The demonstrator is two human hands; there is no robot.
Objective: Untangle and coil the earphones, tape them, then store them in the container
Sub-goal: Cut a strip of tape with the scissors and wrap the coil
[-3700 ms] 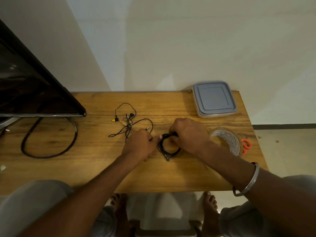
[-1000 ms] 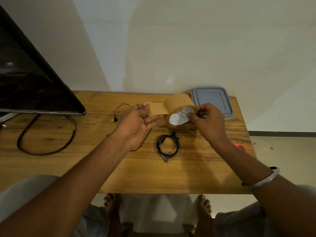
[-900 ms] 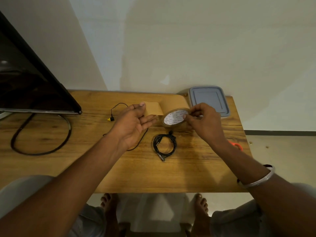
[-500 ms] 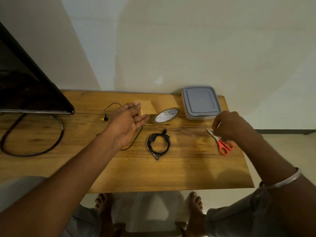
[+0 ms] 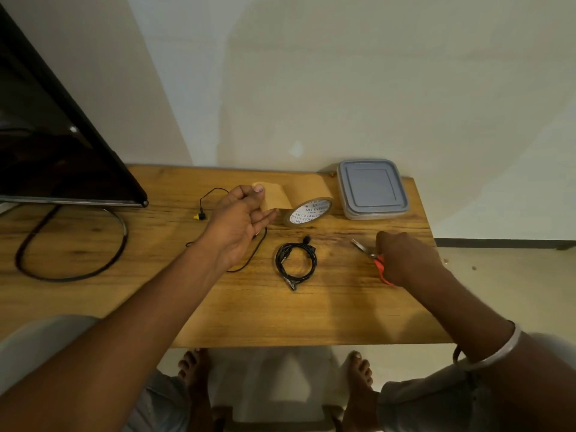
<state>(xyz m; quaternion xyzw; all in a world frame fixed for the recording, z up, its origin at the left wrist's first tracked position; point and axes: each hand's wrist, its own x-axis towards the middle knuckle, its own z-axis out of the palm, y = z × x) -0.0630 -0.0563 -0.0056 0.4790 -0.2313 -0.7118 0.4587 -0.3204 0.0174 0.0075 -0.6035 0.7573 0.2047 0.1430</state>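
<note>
Right hand [image 5: 402, 260] is now off the brown tape roll [image 5: 307, 208], which sits on the table. Its fingers curl round the scissors [image 5: 364, 248]. Left hand [image 5: 240, 219] still pinches the tape strip [image 5: 277, 198]. The coiled earphones [image 5: 296, 260] lie untaped between the two hands' fingers. Judgement: cutting comes next.

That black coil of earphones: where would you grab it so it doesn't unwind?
Pinch the coil from above across its right side, reaching through the loop's open middle, where the strands run bundled. It lies flat on the table, and loose ends stick out at its far and near edges; pulling those might unwind it.
</note>
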